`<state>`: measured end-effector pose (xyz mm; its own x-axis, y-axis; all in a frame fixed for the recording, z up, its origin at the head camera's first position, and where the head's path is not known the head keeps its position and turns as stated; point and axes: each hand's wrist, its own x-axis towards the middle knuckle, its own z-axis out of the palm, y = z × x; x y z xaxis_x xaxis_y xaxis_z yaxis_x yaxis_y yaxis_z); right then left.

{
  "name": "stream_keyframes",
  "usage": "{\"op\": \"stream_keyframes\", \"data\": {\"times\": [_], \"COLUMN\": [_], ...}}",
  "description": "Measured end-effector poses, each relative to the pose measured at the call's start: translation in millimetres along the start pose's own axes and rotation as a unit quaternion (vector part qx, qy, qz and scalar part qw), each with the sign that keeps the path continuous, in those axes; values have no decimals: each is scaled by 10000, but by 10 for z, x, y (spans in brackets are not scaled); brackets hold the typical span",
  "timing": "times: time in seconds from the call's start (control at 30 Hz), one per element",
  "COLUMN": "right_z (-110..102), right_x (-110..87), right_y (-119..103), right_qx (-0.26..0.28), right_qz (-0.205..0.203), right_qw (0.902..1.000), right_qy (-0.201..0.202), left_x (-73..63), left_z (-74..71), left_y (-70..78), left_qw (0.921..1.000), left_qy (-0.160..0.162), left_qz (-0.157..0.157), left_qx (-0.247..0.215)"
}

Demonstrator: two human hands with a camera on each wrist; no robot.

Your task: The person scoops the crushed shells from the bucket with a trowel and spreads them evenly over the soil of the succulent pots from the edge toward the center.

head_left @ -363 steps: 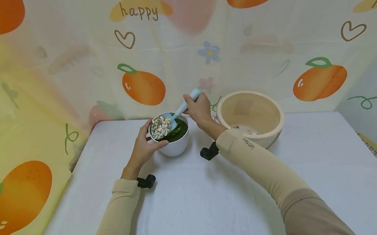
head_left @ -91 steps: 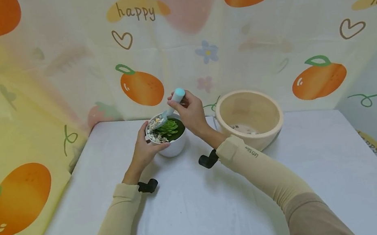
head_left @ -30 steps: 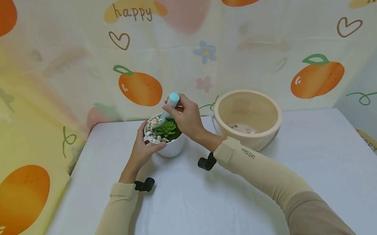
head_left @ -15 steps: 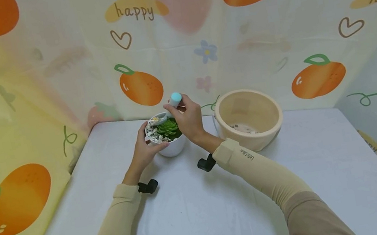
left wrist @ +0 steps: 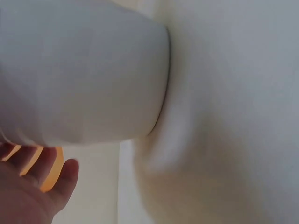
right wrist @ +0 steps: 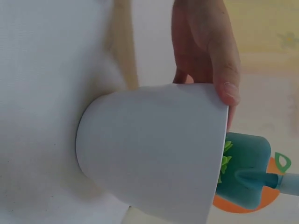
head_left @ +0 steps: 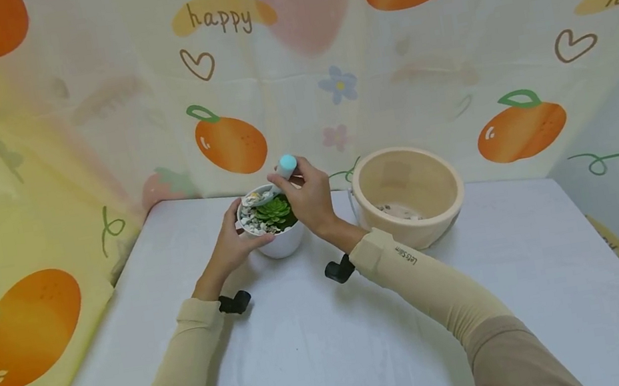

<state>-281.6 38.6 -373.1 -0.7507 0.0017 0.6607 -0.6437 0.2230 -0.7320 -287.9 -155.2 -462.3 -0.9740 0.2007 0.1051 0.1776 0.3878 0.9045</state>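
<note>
Free to pass across the white tablecloth (head_left: pixel 301 370) in front of the white flowerpot (head_left: pixel 283 246), between left sleeve (head_left: pixel 179 369) and right sleeve (head_left: pixel 439 280); narrowed there by the left wrist camera (head_left: pixel 234 303) and right wrist camera (head_left: pixel 340 269). Barred at the pot's left by the left hand (head_left: pixel 229 238), above by the right hand (head_left: pixel 312 194) and blue trowel (head_left: pixel 287 167), behind by the fruit-printed curtain (head_left: pixel 285 75). Tight beside the cream tub (head_left: pixel 406 228); roomy to its right.

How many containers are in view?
2: the white pot held by the left hand, and the larger beige tub to its right in the head view. Neither is hidden completely.
</note>
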Motion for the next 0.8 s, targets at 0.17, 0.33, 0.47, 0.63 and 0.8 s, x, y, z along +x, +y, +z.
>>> {"op": "stream_keyframes", "data": {"times": [0.17, 0.33, 0.47, 0.63, 0.8], "right_z": [9, 13, 39, 73, 63], "right_x": [-20, -34, -21, 4, 25], "right_y": [4, 21, 15, -38, -69], "right_qx": [16, -99, -332, -563, -644], "right_qz": [-32, -105, -136, -180, -180], "right_qw": [10000, 9999, 9992, 9982, 9975], "right_qy": [-55, 13, 149, 112, 246], "left_x": [61, 33, -9, -53, -55], "left_z": [-38, 26, 86, 137, 168], "left_y": [3, -38, -14, 18, 59], "left_qw": [9996, 9995, 9993, 9985, 9984], "left_qy": [-238, -45, 147, 429, 514], "left_qz": [-93, -93, -85, -117, -157], "left_qx": [-116, -309, -327, -313, -188]}}
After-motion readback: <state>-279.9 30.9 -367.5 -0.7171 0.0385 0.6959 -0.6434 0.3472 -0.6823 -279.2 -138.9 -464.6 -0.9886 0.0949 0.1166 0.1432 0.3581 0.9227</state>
